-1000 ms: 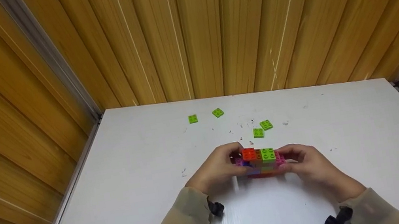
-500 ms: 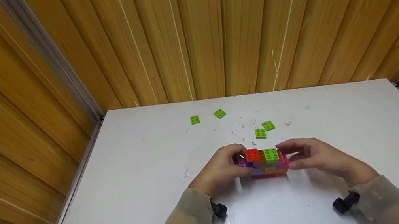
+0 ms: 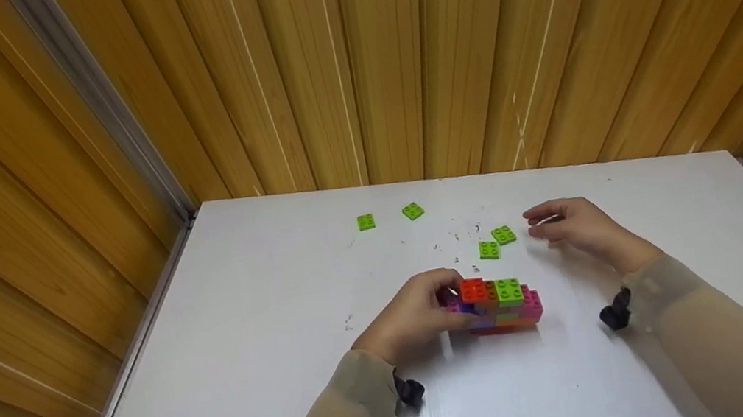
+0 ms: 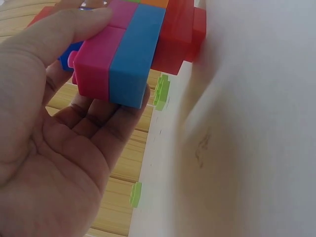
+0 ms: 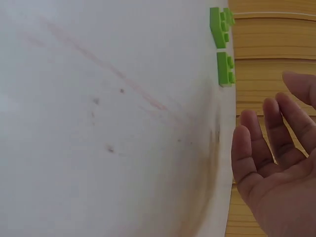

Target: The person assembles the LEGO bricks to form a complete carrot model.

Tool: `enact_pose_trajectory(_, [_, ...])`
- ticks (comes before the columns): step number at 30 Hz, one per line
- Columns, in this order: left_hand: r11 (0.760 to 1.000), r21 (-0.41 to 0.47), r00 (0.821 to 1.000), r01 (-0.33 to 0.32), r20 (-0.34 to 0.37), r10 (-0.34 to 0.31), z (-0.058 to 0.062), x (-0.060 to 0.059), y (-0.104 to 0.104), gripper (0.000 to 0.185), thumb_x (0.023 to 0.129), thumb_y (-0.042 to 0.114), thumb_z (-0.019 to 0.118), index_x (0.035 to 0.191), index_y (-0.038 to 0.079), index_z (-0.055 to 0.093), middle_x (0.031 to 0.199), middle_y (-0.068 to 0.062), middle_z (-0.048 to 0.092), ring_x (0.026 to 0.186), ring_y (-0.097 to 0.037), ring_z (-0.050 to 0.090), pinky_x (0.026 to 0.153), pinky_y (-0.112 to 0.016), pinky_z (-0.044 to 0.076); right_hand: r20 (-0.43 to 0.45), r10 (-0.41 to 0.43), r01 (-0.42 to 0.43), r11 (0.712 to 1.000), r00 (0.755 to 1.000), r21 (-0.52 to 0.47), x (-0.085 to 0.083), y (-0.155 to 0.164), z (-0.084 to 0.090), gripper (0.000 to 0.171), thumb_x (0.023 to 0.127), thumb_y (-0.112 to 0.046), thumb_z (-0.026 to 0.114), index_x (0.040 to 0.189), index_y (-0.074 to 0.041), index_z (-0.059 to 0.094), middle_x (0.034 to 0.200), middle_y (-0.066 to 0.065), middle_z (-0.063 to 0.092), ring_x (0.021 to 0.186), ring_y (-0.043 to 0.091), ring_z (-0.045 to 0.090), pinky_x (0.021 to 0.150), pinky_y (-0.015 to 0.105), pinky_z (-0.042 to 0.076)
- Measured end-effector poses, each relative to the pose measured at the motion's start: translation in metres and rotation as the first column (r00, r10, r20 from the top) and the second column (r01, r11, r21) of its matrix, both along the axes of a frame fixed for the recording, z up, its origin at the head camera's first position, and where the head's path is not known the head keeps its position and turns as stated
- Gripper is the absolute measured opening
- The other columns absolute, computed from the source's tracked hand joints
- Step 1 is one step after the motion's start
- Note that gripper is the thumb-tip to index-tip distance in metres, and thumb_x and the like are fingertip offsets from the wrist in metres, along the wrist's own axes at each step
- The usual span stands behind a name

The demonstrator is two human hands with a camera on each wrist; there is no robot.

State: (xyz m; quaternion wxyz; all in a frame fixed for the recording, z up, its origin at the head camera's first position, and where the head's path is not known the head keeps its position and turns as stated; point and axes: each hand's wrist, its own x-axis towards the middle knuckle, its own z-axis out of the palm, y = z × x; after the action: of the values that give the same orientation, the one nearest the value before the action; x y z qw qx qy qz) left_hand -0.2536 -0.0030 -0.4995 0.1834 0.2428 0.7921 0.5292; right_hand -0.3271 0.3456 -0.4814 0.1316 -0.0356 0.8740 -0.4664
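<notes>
A multicoloured brick block (image 3: pixel 498 302) with orange and green tops stands on the white table (image 3: pixel 256 376). My left hand (image 3: pixel 414 313) grips its left end; in the left wrist view my thumb and fingers wrap the pink and blue bricks (image 4: pixel 118 54). My right hand (image 3: pixel 568 226) hovers open just right of two flat green bricks (image 3: pixel 496 242), touching neither. The right wrist view shows those two green bricks (image 5: pixel 222 47) beyond my relaxed fingers (image 5: pixel 266 143).
Two more flat green bricks (image 3: pixel 388 217) lie near the table's back edge. Wooden slat walls (image 3: pixel 391 49) close in the table at the back and both sides. Small dark specks dot the table near the green pair.
My right hand has let go of the block's right end and moved back and right, towards the two nearer green bricks. The left hand still holds the block.
</notes>
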Motion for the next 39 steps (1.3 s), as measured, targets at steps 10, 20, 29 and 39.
enact_pose_trajectory(10, [1.0, 0.005, 1.0, 0.024, -0.009, -0.024, 0.001, -0.001, 0.004, 0.028, 0.091, 0.023, 0.098, 0.11, 0.028, 0.078, 0.111, 0.012, 0.076, 0.097, -0.009, 0.066, 0.094, -0.024, 0.057, -0.086, 0.088, -0.062, 0.962, 0.992, 0.266, -0.02, -0.017, -0.001, 0.047, 0.104, -0.021, 0.079, 0.148, -0.006, 0.073, 0.153, 0.024, 0.067, 0.13, 0.039, 0.062, 0.097, 0.034, 0.053])
enact_pose_trajectory(20, [1.0, -0.019, 1.0, 0.003, 0.007, -0.003, 0.002, 0.0, 0.002, 0.028, 0.091, 0.024, 0.098, 0.11, 0.029, 0.078, 0.112, 0.013, 0.076, 0.099, -0.01, 0.066, 0.098, -0.025, 0.058, -0.076, 0.122, -0.092, 0.945, 0.99, 0.315, -0.022, -0.031, -0.008, 0.038, 0.104, -0.013, 0.078, 0.14, -0.004, 0.078, 0.154, 0.024, 0.064, 0.15, 0.05, 0.055, 0.132, 0.072, 0.036])
enact_pose_trajectory(29, [1.0, -0.01, 1.0, 0.003, -0.002, -0.003, 0.0, 0.001, -0.002, 0.028, 0.092, 0.023, 0.097, 0.113, 0.03, 0.079, 0.113, 0.012, 0.076, 0.101, -0.01, 0.067, 0.102, -0.026, 0.058, -0.005, 0.049, -0.044, 0.945, 0.999, 0.325, -0.014, -0.035, -0.004, 0.035, 0.105, -0.02, 0.08, 0.139, -0.012, 0.078, 0.161, 0.019, 0.063, 0.161, 0.051, 0.044, 0.135, 0.076, 0.027])
enact_pose_trajectory(39, [0.998, -0.057, 0.999, -0.03, 0.017, 0.031, 0.001, 0.002, 0.0, 0.031, 0.092, 0.026, 0.098, 0.115, 0.037, 0.08, 0.115, 0.016, 0.076, 0.104, -0.012, 0.068, 0.103, -0.028, 0.06, -0.221, 0.093, -0.024, 0.955, 0.971, 0.296, -0.005, -0.029, -0.003, 0.042, 0.101, -0.028, 0.084, 0.138, -0.011, 0.08, 0.136, 0.016, 0.075, 0.114, 0.032, 0.061, 0.094, 0.042, 0.048])
